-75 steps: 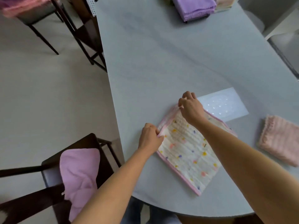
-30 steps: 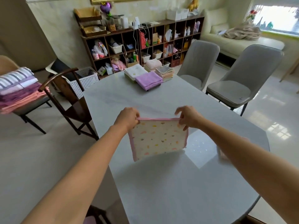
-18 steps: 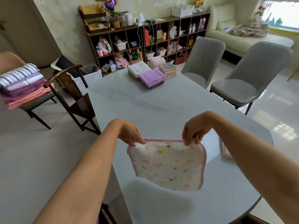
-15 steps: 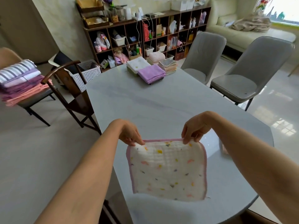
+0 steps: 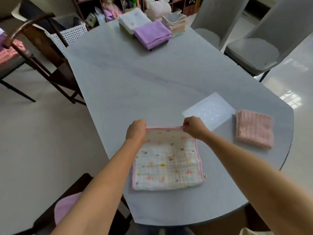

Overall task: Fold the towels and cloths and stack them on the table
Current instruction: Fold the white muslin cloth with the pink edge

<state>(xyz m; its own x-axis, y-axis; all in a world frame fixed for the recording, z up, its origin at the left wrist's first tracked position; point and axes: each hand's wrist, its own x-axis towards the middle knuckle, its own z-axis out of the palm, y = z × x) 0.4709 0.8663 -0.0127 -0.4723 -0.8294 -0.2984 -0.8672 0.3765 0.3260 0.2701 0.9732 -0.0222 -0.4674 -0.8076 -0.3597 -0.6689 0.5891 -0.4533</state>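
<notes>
The spotted cloth (image 5: 166,160), white with a pink border, lies flat on the grey table (image 5: 152,85) near its close edge. The left hand (image 5: 136,131) grips the cloth's far left corner with curled fingers, and the right hand (image 5: 193,127) pinches the far right corner. To the right of the cloth, apart from it, rests a folded pink towel (image 5: 254,128). Well beyond the cloth, at the table's far end, sit a folded purple stack (image 5: 152,34) and pale stacks (image 5: 174,22) beside it.

two hands (image 5: 136,131), two grey chairs (image 5: 250,53)
</notes>
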